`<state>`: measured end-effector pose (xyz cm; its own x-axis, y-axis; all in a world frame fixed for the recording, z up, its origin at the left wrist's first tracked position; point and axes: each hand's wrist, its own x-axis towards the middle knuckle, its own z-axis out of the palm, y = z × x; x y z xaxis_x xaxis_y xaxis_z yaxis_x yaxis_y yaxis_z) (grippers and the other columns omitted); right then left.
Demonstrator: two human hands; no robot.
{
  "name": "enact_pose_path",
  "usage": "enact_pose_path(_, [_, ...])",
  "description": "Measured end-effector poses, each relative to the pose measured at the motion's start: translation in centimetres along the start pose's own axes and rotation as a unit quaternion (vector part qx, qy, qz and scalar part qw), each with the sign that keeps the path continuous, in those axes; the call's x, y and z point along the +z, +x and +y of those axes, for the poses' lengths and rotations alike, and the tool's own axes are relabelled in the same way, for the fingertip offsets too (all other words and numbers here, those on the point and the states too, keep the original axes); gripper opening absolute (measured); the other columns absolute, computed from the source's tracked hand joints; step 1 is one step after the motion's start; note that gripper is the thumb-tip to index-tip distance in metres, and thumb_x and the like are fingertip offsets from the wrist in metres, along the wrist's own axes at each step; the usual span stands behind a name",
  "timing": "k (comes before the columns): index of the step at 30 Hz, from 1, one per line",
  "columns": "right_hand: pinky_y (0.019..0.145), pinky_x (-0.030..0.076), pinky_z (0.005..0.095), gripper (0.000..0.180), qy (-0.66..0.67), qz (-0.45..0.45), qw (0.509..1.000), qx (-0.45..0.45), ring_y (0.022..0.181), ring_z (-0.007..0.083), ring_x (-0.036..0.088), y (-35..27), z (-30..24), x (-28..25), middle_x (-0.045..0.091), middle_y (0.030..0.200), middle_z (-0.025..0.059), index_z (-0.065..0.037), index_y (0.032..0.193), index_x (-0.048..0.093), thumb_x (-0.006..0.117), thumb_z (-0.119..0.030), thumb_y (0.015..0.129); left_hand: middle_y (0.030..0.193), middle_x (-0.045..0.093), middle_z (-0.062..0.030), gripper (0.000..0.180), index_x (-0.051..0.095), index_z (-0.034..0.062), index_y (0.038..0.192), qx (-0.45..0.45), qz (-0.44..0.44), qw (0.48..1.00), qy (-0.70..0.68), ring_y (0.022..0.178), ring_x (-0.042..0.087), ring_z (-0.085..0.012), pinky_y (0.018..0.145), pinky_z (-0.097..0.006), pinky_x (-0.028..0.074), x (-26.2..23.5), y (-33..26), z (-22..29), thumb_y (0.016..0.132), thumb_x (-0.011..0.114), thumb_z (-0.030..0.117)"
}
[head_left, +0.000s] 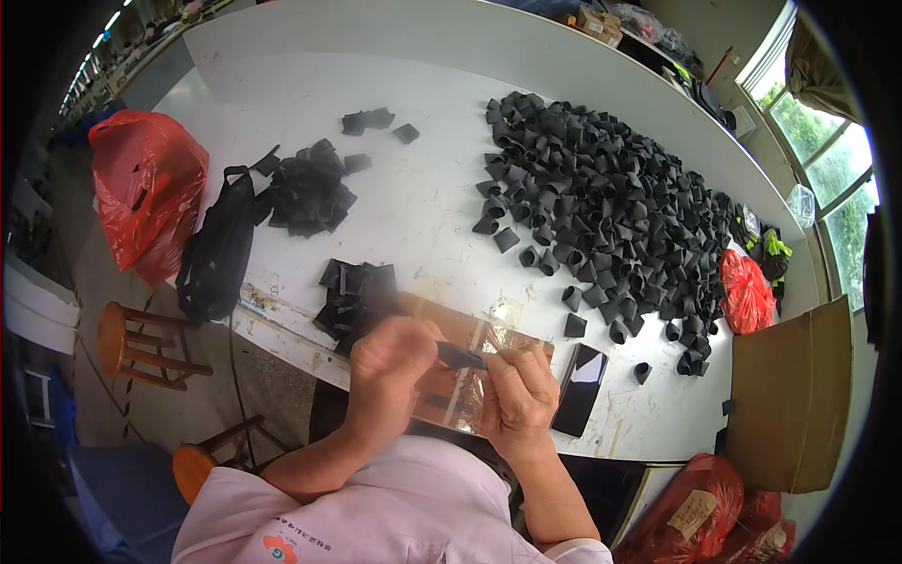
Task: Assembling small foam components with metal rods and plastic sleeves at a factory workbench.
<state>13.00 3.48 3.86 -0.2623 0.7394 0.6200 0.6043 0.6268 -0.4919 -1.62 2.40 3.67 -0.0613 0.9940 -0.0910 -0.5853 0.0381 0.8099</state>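
Observation:
My left hand (393,368) and my right hand (520,394) meet over a brown taped board (474,329) at the white table's near edge. Between them they pinch a small black fabric piece (459,356); both hands grip it. Just left of my left hand lies a stack of flat black pieces (355,293). A big heap of folded black loops (606,202) spreads across the table's right half. A black phone (580,375) lies right of my right hand.
Another pile of flat black pieces (308,191) and a black bag (218,246) sit at the table's left. A red plastic bag (146,188) hangs on the left, another (747,291) lies on the right. A cardboard box (794,395) stands right. Wooden stools (132,343) below left.

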Motion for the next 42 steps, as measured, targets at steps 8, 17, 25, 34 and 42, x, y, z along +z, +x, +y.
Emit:
enact_pose_path(8, [0.049, 0.039, 0.0307, 0.012, -0.005, 0.035, 0.999, 0.009, 0.058, 0.0245, 0.049, -0.5, 0.3, 0.7, 0.052, 0.069, 0.0099, 0.002, 0.075, 0.057, 0.059, 0.008, 0.064, 0.084, 0.057, -0.0059, 0.012, 0.058, 0.0015, 0.091, 0.115, -0.131, 0.957, 0.231, 0.077, 0.053, -0.0117, 0.069, -0.023, 0.042, 0.5, 1.5, 1.2, 0.081, 0.060, 0.008])
enact_pose_path(17, [0.050, 0.038, 0.0209, 0.028, 0.534, 0.084, 0.785, 0.303, 0.058, 0.0086, 0.048, 3.0, 2.6, -3.3, 0.056, 0.068, 0.0035, 0.003, 0.087, 0.060, 0.049, -0.022, 0.090, 0.075, 0.057, -0.0041, 0.008, 0.060, 0.0008, 0.085, 0.169, 0.030, 0.911, 0.374, 0.066, 0.052, -0.0126, 0.057, -0.024, 0.041, -4.3, 3.7, -1.3, 0.077, 0.060, 0.001])
enact_pose_path(25, [0.047, 0.039, 0.0195, 0.034, 0.449, 0.013, 0.757, 0.474, 0.051, 0.0092, 0.048, -3.7, 2.9, 0.6, 0.054, 0.061, 0.0045, 0.003, 0.087, 0.060, 0.047, -0.027, 0.091, 0.095, 0.050, -0.0145, 0.032, 0.053, 0.0000, 0.094, 0.201, -0.002, 0.730, 0.653, 0.087, 0.050, -0.0299, 0.074, -0.036, 0.043, -8.1, 2.0, -5.0, 0.065, 0.063, 0.003])
enact_pose_path(34, [0.050, 0.041, 0.0191, 0.038, 0.409, -0.116, 0.743, 0.516, 0.056, 0.0082, 0.051, -6.8, 1.0, 2.4, 0.057, 0.066, 0.0047, 0.004, 0.086, 0.060, 0.050, -0.032, 0.089, 0.092, 0.049, -0.0109, 0.018, 0.053, -0.0003, 0.079, 0.295, -0.038, 0.669, 0.681, 0.084, 0.049, -0.0295, 0.069, -0.035, 0.043, -9.8, 2.0, -5.4, 0.064, 0.061, -0.006])
enact_pose_path(42, [0.063, 0.050, 0.0275, 0.016, 0.655, -0.040, 0.516, 0.551, 0.069, 0.0122, 0.058, -6.3, 1.5, 3.9, 0.062, 0.082, 0.0064, -0.002, 0.087, 0.060, 0.054, -0.016, 0.087, 0.095, 0.051, -0.0103, 0.024, 0.055, 0.0029, 0.088, 0.368, -0.229, 0.726, 0.534, 0.086, 0.050, -0.0229, 0.070, -0.030, 0.045, -4.7, -2.2, -3.2, 0.066, 0.061, -0.005])
